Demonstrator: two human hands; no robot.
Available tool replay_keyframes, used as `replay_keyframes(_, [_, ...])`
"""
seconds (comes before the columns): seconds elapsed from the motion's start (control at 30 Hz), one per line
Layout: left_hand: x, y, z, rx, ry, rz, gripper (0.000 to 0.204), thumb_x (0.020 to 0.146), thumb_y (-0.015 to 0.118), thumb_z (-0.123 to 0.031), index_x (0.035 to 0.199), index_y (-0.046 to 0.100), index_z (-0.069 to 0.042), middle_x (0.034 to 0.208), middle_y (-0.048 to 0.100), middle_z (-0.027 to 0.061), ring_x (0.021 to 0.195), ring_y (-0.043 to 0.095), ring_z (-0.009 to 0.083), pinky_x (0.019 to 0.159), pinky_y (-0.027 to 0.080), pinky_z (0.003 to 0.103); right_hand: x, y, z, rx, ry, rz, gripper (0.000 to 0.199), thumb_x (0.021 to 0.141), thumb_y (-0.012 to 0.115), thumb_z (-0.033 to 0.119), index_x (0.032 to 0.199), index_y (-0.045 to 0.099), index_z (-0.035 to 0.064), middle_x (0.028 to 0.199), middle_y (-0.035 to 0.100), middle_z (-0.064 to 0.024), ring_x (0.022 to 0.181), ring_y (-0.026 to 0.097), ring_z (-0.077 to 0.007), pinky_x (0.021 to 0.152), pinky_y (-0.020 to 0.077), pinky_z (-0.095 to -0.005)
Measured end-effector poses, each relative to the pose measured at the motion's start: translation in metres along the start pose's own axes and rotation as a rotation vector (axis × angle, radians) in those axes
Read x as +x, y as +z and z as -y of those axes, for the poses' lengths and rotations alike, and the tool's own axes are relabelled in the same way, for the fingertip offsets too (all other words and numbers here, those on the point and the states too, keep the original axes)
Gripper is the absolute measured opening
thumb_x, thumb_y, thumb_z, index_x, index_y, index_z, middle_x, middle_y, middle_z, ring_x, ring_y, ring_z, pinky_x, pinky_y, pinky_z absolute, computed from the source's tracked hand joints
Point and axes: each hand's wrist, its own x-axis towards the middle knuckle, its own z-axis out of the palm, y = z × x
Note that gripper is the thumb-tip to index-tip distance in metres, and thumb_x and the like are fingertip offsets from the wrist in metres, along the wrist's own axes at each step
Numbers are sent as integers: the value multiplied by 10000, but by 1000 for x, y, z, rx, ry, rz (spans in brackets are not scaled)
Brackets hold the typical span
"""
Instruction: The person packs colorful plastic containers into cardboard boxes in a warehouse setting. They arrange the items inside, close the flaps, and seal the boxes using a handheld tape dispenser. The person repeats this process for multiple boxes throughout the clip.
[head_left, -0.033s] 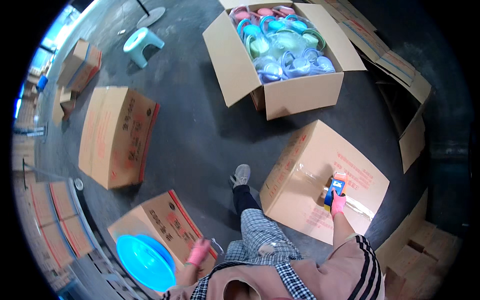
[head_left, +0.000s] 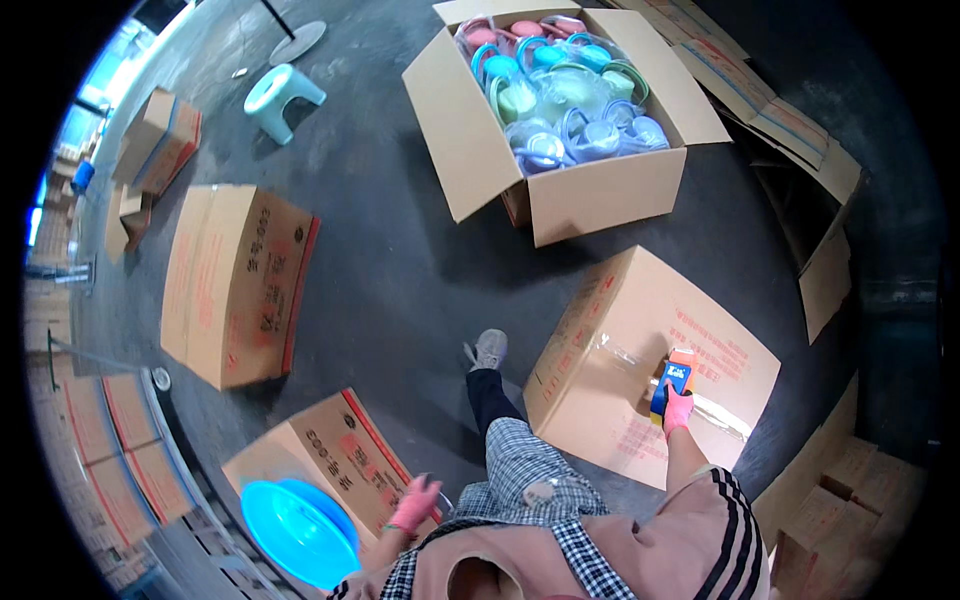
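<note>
Grey concrete floor (head_left: 400, 270) holds scattered cartons, among them an open box (head_left: 560, 190) full of plastic containers. Near the lower right, the right hand (head_left: 677, 408), in a pink glove, grips an orange-and-blue tape dispenser (head_left: 673, 377) pressed onto a closed cardboard carton (head_left: 620, 350). Beside a blue plastic lid (head_left: 298, 530), the left hand (head_left: 415, 500) hangs with fingers loosely spread, holding nothing.

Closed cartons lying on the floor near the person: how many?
3. One carton lies at left, one at lower left by the left hand, and one at right under the right hand holding a tape dispenser. Stacks at the rim are not counted.
</note>
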Motion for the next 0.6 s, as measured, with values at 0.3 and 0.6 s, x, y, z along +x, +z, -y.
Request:
replay_keyframes(0.3, [172, -57, -190, 164, 149, 351, 494, 807, 457, -366, 1117, 453, 18, 1135, 466, 216, 1092, 408, 340, 919, 325, 347, -88, -19, 84, 801, 448, 182, 418, 731, 631, 308, 1034, 489, 57, 878, 537, -32, 780, 536, -170, 749, 454, -332])
replay_keyframes(0.6, [424, -14, -373, -535, 230, 450, 528, 785, 512, -425, 1104, 467, -7, 1029, 526, 137, 954, 486, 223, 854, 350, 289, -179, 67, 156, 674, 612, 145, 398, 768, 590, 332, 991, 520, 10, 861, 552, -42, 767, 527, -142, 705, 438, -289])
